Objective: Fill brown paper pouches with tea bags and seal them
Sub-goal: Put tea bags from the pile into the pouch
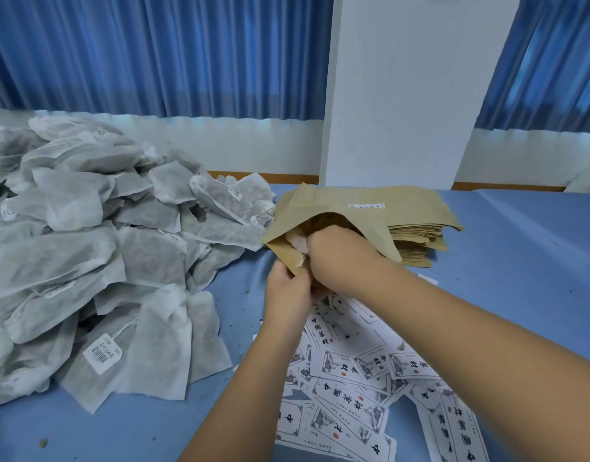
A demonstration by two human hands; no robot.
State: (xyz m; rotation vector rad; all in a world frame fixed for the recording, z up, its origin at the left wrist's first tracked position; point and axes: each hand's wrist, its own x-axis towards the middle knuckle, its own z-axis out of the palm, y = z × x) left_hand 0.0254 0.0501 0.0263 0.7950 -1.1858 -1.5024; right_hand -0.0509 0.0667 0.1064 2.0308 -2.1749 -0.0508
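Nearest to us, in the lower right of the frame, we see loose white paper labels (350, 418) printed with black characters and small ink drawings, overlapping one another on the smooth blue cloth (137, 428) that covers the table. Two bare forearms cross above them, reaching up toward the centre of the frame.

At the lower left lies a white barcode tag (102, 353) on a string, resting on the near edge of a large heap of grey-white fabric tea bags (87, 228) that fills the left side of the frame.

At the centre we find the hands. The left hand (287, 295) pinches the lower lip of a tan-brown paper pouch (367, 225), fingers curled round the paper edge and holding the mouth open toward us. The right hand (340, 258) sits just above it, knuckles bent, pressed into the pouch's mouth – its fingertips are hidden inside, yet the curl closes on a crumpled white tea bag (298, 243) that shows at the opening, partly in and partly out.

The pouch is held off the cloth, between the heap and a stack of flat brown paper pouches (420, 235) just behind and to the right – whether it touches that stack we cannot tell.

Farthest off, across the top of the frame, hang pleated blue curtains (153, 55), split by a plain white square pillar (403, 95).
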